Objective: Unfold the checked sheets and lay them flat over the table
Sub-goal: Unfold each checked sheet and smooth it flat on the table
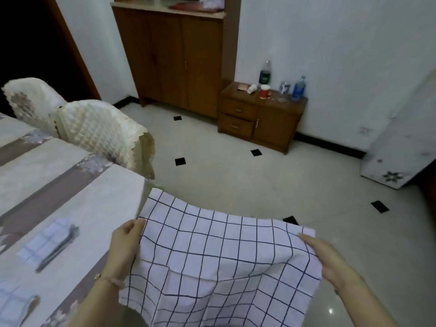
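Head view, left to right. The table (59, 185), at far left, wears a striped floral cloth. On it lie two folded sheets: one (48, 241) near the middle of the visible top, another (16, 303) at the lower left edge. Both are blurred, but their pale grid suggests more of the task's sheets, waiting to be opened. Two chairs (94, 128) with quilted covers stand tucked against the table's far side, probably leaving the near edge free for working.

The left hand (125, 244) pinches the left border of the checked sheet (219, 260), thumb on top and fingers curled beneath, closed on the cloth. The sheet hangs in the air between the hands, beside the table's corner and over the floor (236, 180), not yet on the table. Holding opposite borders apart likely serves to pull the folds out; a ridge and some sag in the middle suggest it is not fully taut or open. The right hand (330, 263) holds the right border with fingers nearly straight along the top edge; whether the thumb clamps from below cannot be seen.

Behind stand a cupboard (177, 62) and a low cabinet (262, 119) carrying bottles (298, 88) and cups (264, 91), well clear of the work.
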`<state>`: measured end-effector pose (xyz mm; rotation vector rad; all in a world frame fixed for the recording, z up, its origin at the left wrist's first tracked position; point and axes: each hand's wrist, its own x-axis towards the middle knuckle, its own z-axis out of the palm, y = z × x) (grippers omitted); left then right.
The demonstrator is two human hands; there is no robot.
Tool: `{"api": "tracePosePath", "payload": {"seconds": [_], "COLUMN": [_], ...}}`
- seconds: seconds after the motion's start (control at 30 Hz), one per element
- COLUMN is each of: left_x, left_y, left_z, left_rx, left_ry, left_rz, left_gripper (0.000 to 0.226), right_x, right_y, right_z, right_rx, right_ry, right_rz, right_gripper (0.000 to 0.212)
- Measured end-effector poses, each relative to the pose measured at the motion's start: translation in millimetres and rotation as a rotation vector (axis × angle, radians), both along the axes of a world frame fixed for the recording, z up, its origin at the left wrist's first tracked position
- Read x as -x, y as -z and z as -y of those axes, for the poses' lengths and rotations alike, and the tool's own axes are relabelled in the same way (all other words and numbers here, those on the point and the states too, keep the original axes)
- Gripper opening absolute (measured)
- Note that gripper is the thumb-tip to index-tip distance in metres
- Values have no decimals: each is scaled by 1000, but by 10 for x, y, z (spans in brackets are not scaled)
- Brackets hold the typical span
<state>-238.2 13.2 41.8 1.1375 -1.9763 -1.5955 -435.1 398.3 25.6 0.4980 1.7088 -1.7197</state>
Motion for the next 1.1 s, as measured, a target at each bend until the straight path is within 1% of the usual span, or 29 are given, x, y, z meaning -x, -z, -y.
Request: {"api": "tracePosePath", "payload": {"seconds": [0.1,0.23,0.33,0.43,0.53,0.6,0.67,0.73,0.8,0.83,0.9,1.0,1.1], "left_x": [512,1297,1971,2683,3379,3796,4146,4381,4526,4574,4636,4665,4699], "left_y": [-40,-35,91,238,162,-7,-169,-287,-382,-421,-474,-428,-326], "left_z": [117,308,514,785,1068,1292,1563,1868,2163,2289,2519,2886,3271], "left_rx": [14,4,15,-21,-61,-49,-34,-15,36,64,101,99,65], "left_ry": [26,61,77,42,9,-5,2,-35,-93,-127,-210,-359,-519], "left_rz": [-9,-42,-28,-4,5,-15,-55,-80,-100,-108,-138,-161,-159], "left_gripper": [32,19,13,17,26,29,25,21,23,28,33,32,29], "right_x": [589,1315,1904,2554,3255,3733,4217,4646,5036,5226,5556,5955,6251], "right_y": [-83,-85,31,90,-42,-201,-373,-512,-592,-596,-589,-512,-429], "right_z": [12,156,362,660,1076,1428,1820,2261,2736,2985,3534,4470,5498], "right_rx": [-9,54,19,-19,-81,-92,-77,-56,-22,-7,-4,11,50], "right_ry": [77,135,128,124,97,72,46,21,-21,-67,-174,-345,-515], "right_rz": [-88,-142,-144,-126,-142,-182,-209,-221,-233,-244,-269,-286,-286], "right_gripper": [23,12,20,17,13,10,9,7,6,7,15,23,20]}}
